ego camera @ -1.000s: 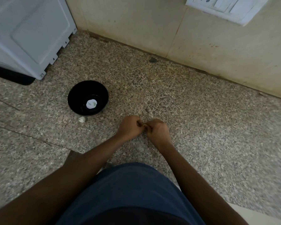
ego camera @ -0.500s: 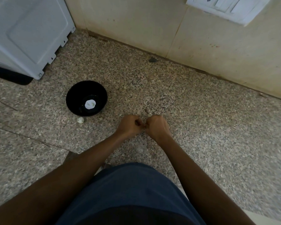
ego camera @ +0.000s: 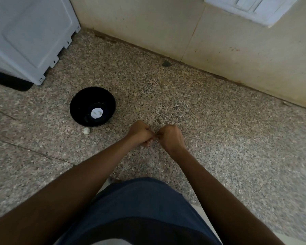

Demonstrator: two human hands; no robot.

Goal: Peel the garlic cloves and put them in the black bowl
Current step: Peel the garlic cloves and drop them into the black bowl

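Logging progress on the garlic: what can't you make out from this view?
- Whatever the left hand and right hand work on: head view, hidden by curled fingers.
- White item in the black bowl: too small to identify.
- White bit beside bowl: clove or peel, unclear.

Both forearms [ego camera: 88, 175] are bare, without sleeves; a dark blue garment [ego camera: 140, 206] covers the torso below.

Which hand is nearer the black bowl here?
Left. The left hand sits just right of the black bowl and toward the person; the right hand is farther right, its fingers meeting the left hand's.
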